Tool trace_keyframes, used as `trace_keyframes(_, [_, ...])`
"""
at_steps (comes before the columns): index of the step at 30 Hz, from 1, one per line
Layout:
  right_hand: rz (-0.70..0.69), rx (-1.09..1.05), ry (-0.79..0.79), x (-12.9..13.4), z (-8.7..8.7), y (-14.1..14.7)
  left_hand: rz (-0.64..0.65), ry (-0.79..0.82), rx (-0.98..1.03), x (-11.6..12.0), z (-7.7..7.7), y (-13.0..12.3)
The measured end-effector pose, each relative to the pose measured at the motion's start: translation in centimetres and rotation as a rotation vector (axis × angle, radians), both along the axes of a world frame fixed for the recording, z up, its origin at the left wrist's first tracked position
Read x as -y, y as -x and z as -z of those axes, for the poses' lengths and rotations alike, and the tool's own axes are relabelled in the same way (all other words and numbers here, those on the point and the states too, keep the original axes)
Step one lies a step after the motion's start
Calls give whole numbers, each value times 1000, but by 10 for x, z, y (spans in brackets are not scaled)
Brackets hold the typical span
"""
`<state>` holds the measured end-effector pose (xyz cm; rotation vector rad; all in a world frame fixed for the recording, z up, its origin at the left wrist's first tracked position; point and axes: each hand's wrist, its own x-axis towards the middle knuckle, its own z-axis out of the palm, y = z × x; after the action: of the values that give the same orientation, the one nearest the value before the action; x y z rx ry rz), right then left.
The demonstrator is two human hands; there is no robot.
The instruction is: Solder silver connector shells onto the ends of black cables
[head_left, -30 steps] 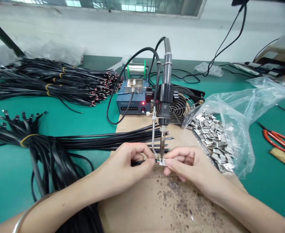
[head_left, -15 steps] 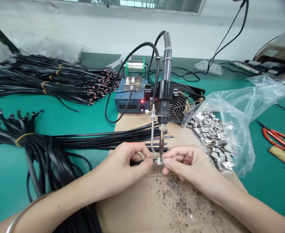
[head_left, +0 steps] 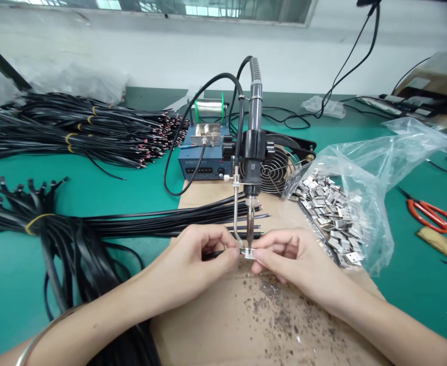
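Observation:
Between thumb and fingers, my left hand (head_left: 212, 259) pinches a black cable (head_left: 213, 254), its thin wire ends pointing right. My right hand (head_left: 288, 254) is closed on a small silver USB connector (head_left: 250, 253), whose left end meets the wires. Directly above stands a soldering iron (head_left: 253, 162) clamped upright, its tip down at the connector and wires. A thin metal solder feed tube (head_left: 235, 213) runs beside the iron and bends toward the same spot. The exact contact of tip and wires is too small to tell.
Behind stand a blue solder station (head_left: 204, 165), a solder spool (head_left: 210, 108) and a fan (head_left: 275, 170). Silver connectors (head_left: 333, 213) lie in a plastic bag at right, near orange-handled pliers (head_left: 435, 216). Bundled black cables (head_left: 71, 127) cover the left. Stained cardboard (head_left: 208, 325) lies beneath my hands.
The view has shifted slightly, so the scene sits a little lower and further left. The station's red light, bright before, is now dim. Both hands keep their hold under the iron.

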<state>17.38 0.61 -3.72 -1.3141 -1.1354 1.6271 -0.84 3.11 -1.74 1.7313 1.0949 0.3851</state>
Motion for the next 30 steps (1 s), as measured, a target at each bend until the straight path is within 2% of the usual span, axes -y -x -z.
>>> trace_keyframes(13, [-56, -67, -43, 3, 1, -8, 4, 50, 52, 4, -5, -4])
trace_keyframes(20, [-13, -23, 4, 1, -2, -2, -18, 33, -16, 2, -3, -4])
trace_keyframes(30, [-58, -7, -38, 3, 0, -5, -11, 62, 10, 0, -4, -3])
